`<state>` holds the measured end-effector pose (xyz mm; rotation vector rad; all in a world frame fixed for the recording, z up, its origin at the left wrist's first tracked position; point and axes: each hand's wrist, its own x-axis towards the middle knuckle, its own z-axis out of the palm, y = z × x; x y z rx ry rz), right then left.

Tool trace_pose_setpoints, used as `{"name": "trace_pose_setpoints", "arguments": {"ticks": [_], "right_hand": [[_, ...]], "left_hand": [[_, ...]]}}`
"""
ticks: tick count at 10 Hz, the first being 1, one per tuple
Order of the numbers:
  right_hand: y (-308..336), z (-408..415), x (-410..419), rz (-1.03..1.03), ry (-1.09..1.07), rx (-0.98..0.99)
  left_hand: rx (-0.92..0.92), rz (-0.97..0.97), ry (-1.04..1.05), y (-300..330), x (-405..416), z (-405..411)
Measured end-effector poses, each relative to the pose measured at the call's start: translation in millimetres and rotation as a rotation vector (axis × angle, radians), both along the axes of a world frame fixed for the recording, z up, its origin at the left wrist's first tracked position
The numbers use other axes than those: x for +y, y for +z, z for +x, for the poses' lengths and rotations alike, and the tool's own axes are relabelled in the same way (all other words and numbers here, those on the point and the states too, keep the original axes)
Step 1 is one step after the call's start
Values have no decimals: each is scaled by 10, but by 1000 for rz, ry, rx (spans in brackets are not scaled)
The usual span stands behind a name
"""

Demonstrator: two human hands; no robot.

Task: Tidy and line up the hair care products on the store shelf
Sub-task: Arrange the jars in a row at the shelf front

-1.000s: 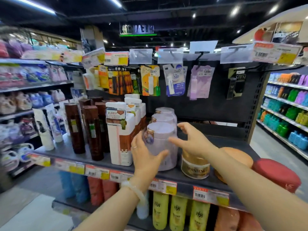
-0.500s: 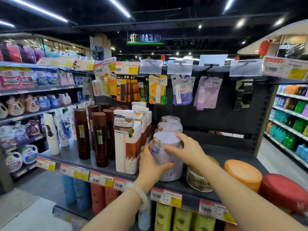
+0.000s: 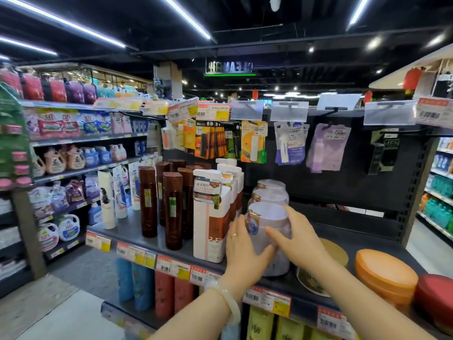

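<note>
A lavender tub with a pale lid (image 3: 267, 215) stands at the front of the dark shelf (image 3: 137, 234), first in a row of matching tubs (image 3: 270, 195). My left hand (image 3: 241, 251) wraps the tub's left side, thumb across its front. My right hand (image 3: 297, 238) grips the tub's right side and front, fingers curled around it. To the left stand white and brown pump bottles (image 3: 210, 217) and tall brown bottles (image 3: 172, 209). A gold-lidded jar (image 3: 337, 247) sits just right of the tub, partly hidden by my right forearm.
An orange-lidded jar (image 3: 384, 273) and a red-lidded one (image 3: 435, 293) sit at the shelf's right end. White tubes (image 3: 107, 202) stand at its left end. Carded items (image 3: 252, 141) hang on pegs above. Price tags (image 3: 171, 263) line the shelf edge; bottles fill the lower shelf.
My view has tilted upward. My right hand has slid from the tub's lid down onto its front and side. My left hand stays on the tub's left side.
</note>
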<state>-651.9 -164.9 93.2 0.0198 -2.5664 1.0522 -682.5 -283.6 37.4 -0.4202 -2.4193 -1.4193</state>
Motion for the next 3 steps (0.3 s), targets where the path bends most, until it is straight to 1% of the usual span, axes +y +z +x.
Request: {"name": "trace_pose_setpoints", "arguments": {"ticks": [1, 2, 3], "right_hand": [[-35, 115, -75, 74, -17, 36], [-79, 146, -87, 173, 27, 35], [-3, 216, -60, 201, 34, 23]], "left_hand": [[69, -193, 26, 58, -63, 62], [91, -271, 43, 126, -136, 117], [95, -349, 63, 206, -184, 245]]}}
